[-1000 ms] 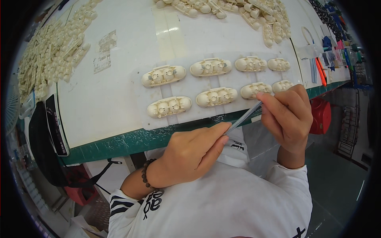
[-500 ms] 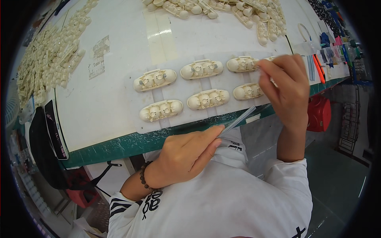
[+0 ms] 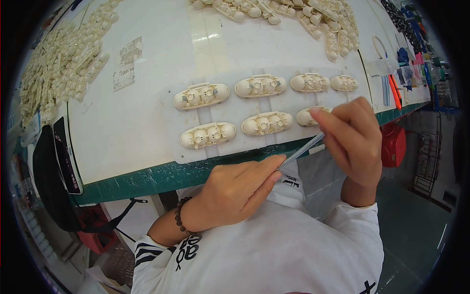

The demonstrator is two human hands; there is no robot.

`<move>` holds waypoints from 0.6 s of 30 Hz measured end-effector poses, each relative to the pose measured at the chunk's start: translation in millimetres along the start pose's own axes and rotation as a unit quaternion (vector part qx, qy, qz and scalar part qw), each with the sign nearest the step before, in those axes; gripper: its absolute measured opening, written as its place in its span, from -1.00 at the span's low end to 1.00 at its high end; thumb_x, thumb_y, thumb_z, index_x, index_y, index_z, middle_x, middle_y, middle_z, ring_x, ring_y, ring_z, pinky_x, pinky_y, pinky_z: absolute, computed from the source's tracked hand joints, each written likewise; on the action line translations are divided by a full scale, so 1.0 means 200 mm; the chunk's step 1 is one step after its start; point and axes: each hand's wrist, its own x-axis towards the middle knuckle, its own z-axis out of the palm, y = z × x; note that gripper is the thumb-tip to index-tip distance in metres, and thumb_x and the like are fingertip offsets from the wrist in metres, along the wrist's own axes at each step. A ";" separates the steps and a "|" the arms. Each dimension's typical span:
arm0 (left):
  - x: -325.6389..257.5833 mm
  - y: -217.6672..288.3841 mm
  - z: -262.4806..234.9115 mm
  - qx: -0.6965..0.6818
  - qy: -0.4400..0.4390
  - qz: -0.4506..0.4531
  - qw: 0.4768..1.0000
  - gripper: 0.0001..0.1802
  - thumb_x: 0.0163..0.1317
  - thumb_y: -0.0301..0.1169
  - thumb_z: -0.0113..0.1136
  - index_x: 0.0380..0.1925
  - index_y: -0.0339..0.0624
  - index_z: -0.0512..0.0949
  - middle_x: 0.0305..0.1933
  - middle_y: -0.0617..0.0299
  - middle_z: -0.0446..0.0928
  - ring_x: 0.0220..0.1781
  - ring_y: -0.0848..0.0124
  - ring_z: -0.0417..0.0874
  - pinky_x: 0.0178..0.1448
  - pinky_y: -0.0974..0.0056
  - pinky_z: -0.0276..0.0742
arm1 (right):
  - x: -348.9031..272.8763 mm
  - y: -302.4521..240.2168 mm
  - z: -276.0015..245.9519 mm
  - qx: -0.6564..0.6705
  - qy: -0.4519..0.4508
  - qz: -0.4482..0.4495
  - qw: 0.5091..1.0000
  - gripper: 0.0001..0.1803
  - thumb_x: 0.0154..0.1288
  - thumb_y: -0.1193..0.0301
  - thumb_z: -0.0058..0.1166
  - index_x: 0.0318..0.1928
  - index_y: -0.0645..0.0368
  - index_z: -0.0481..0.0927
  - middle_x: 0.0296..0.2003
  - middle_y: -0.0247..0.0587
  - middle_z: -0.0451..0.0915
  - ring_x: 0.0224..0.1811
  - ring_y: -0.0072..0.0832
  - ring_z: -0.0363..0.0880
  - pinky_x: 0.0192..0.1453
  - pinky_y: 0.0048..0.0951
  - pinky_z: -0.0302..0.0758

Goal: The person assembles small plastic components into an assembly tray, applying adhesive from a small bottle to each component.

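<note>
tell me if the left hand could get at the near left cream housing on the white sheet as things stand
Probably yes, once it lets go. The left hand sits just below the table edge, pinching a thin grey strip with the right hand. The near left housing lies uncovered just past that edge.

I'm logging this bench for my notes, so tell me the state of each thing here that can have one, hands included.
Left hand: closed, pinching the near end of the strip.
Right hand: closed, pinching the far end.
Thin grey ribbed strip: held taut between both hands, off the table.
Cream oval plastic housings: open side up, in two rows on the sheet.
Pale flat sheet: lying flat at the table edge.
Black phone: screen dark.
</note>
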 end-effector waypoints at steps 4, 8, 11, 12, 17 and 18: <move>0.00 0.00 -0.01 -0.010 0.002 -0.013 1.000 -0.70 0.16 -0.60 0.24 -0.08 -0.44 0.55 -0.56 0.10 0.53 -0.62 0.31 0.55 -0.56 0.30 0.43 | -0.03 -0.02 0.02 0.025 0.014 -0.022 0.999 -0.60 -0.14 0.66 0.24 -0.15 0.28 0.68 -0.45 -0.26 0.46 -0.45 -0.40 0.37 -0.42 -0.44 0.28; 0.00 0.00 0.00 -0.005 0.008 -0.015 1.000 -0.71 0.17 -0.60 0.24 -0.08 -0.44 0.55 -0.56 0.10 0.53 -0.62 0.32 0.54 -0.56 0.31 0.42 | -0.03 -0.01 0.02 0.029 0.040 -0.033 0.998 -0.56 -0.20 0.63 0.27 -0.15 0.27 0.68 -0.45 -0.28 0.47 -0.48 -0.41 0.38 -0.47 -0.45 0.28; 0.00 0.00 0.00 -0.007 0.002 -0.022 1.000 -0.70 0.17 -0.61 0.23 -0.07 -0.44 0.55 -0.56 0.10 0.53 -0.62 0.32 0.54 -0.56 0.31 0.42 | -0.03 0.00 0.03 0.027 0.045 -0.052 0.997 -0.56 -0.22 0.63 0.27 -0.16 0.27 0.68 -0.46 -0.29 0.47 -0.48 -0.41 0.37 -0.47 -0.45 0.28; 0.00 0.00 -0.01 -0.005 0.001 -0.024 1.000 -0.70 0.17 -0.61 0.23 -0.07 -0.44 0.55 -0.56 0.10 0.53 -0.62 0.32 0.53 -0.56 0.31 0.41 | -0.04 0.00 0.03 0.027 0.046 -0.052 0.997 -0.56 -0.22 0.63 0.27 -0.16 0.27 0.68 -0.46 -0.29 0.47 -0.48 -0.41 0.37 -0.47 -0.45 0.28; -0.01 0.00 0.00 0.008 -0.001 -0.023 1.000 -0.70 0.17 -0.61 0.23 -0.06 -0.44 0.54 -0.56 0.10 0.53 -0.63 0.32 0.53 -0.57 0.31 0.41 | -0.06 -0.02 0.06 0.000 0.067 -0.043 0.997 -0.58 -0.25 0.63 0.29 -0.21 0.29 0.68 -0.46 -0.29 0.46 -0.48 -0.40 0.37 -0.47 -0.44 0.28; -0.01 0.00 0.00 0.010 0.001 -0.019 1.000 -0.70 0.17 -0.61 0.23 -0.06 -0.43 0.55 -0.56 0.10 0.53 -0.63 0.33 0.53 -0.57 0.31 0.41 | -0.06 -0.03 0.07 0.000 0.068 -0.042 0.997 -0.58 -0.25 0.63 0.29 -0.21 0.29 0.68 -0.46 -0.29 0.46 -0.48 -0.40 0.37 -0.47 -0.44 0.28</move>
